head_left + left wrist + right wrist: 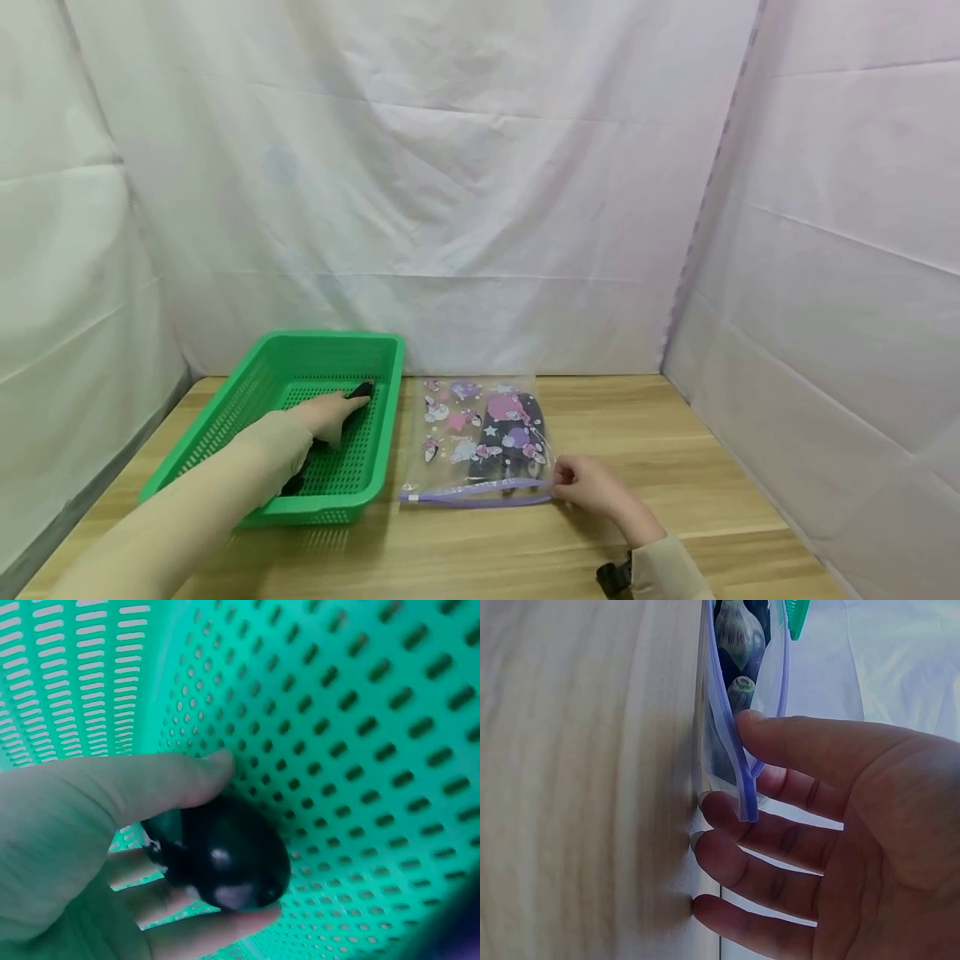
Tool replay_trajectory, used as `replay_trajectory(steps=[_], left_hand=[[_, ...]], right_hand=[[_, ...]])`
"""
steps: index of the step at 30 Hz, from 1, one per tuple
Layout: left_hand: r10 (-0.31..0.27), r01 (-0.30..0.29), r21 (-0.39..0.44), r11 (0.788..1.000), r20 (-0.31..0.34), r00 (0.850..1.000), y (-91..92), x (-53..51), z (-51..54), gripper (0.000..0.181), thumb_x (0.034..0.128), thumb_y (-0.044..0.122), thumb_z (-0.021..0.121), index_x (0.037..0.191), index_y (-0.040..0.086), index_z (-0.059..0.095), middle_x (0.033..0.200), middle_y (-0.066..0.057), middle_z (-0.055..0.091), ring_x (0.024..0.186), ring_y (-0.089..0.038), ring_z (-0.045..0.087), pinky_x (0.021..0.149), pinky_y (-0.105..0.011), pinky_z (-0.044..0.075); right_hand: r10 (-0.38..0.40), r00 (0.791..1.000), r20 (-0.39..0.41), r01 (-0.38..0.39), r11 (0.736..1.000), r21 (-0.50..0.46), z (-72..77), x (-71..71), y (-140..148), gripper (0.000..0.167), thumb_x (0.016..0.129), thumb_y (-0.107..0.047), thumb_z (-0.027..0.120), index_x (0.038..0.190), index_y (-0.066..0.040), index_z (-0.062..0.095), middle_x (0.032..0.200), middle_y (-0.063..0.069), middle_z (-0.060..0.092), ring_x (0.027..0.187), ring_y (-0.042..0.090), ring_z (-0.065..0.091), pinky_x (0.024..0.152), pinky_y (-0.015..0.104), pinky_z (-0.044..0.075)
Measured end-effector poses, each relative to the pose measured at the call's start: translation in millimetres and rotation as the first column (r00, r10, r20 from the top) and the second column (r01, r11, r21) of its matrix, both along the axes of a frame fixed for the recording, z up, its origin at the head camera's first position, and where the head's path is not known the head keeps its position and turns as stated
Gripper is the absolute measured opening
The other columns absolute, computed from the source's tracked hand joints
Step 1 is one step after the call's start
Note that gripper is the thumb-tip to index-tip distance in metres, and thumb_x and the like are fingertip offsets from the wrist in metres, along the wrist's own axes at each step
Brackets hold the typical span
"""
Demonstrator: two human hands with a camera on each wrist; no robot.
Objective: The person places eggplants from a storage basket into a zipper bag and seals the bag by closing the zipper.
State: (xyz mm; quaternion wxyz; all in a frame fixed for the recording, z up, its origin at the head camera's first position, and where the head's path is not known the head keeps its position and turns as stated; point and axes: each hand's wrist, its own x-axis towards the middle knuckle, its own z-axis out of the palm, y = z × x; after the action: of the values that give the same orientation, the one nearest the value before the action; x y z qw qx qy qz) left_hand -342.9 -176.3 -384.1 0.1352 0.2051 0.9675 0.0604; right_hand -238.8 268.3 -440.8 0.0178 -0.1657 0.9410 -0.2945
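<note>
while both arms point(195, 500) angle forward, the hands point(327, 412) point(588, 485) hold eggplant point(240, 851) and bag point(453, 421).

We've got smooth green plastic in the basket point(389, 425), with a soft sheen, and look at that dark eggplant point(238, 855): glossy, smooth-skinned, catching bright highlights! Over to the zip bag point(459, 423), thin, clear, shiny printed plastic, its purple zip strip point(748, 802) smooth too. We see grained wood on the table point(637, 417); behind, creased matt white cloth in the curtain point(450, 192).
</note>
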Motion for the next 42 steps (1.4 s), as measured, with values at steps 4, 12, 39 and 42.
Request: replay_trajectory(steps=[4,12,39,42], left_hand=[[-0.018,0.018,-0.015,1.0,-0.033,0.999,-2.4,1.9,5.6,0.075,0.0821,-0.01,0.067,0.149,0.006,0.038,0.143,-0.036,0.033,0.119,-0.049,0.047,0.065,-0.041,0.043],[-0.063,0.057,-0.042,0.998,-0.166,0.984,-3.8,15.9,13.4,0.057,0.0863,-0.019,0.053,0.139,0.003,0.052,0.138,-0.035,0.041,0.112,-0.049,0.053,0.065,-0.04,0.045],[-0.192,0.181,-0.079,0.98,-0.587,0.786,13.0,21.6,17.8,0.029,0.0838,0.0,0.072,0.113,0.001,0.068,0.103,-0.019,0.063,0.088,-0.034,0.058,0.062,-0.037,0.052],[-0.204,0.2,-0.076,0.977,-0.619,0.759,14.2,20.9,17.8,0.025,0.085,-0.002,0.069,0.11,0.001,0.068,0.1,-0.018,0.063,0.086,-0.033,0.059,0.062,-0.037,0.052]], right_hand=[[-0.006,1.0,-0.002,0.006,1.0,-0.006,2.8,-0.5,0,0.017,0.082,-0.011,0.072,0.075,-0.015,0.057,0.067,-0.006,0.054,0.057,0.011,0.049,0.052,0.027,0.043],[0.001,1.0,-0.014,-0.001,1.0,0.002,2.8,0.0,0,0.019,0.081,-0.012,0.073,0.074,-0.015,0.056,0.066,-0.007,0.053,0.056,0.009,0.048,0.051,0.026,0.041],[0.009,1.0,0.013,-0.009,1.0,-0.007,0.1,1.0,1,0.017,0.083,-0.014,0.072,0.076,-0.015,0.057,0.068,-0.007,0.055,0.057,0.011,0.05,0.051,0.027,0.043],[0.008,1.0,0.011,-0.008,1.0,-0.01,1.5,0.2,0,0.017,0.083,-0.014,0.072,0.076,-0.015,0.057,0.068,-0.006,0.055,0.058,0.011,0.05,0.051,0.027,0.043]])
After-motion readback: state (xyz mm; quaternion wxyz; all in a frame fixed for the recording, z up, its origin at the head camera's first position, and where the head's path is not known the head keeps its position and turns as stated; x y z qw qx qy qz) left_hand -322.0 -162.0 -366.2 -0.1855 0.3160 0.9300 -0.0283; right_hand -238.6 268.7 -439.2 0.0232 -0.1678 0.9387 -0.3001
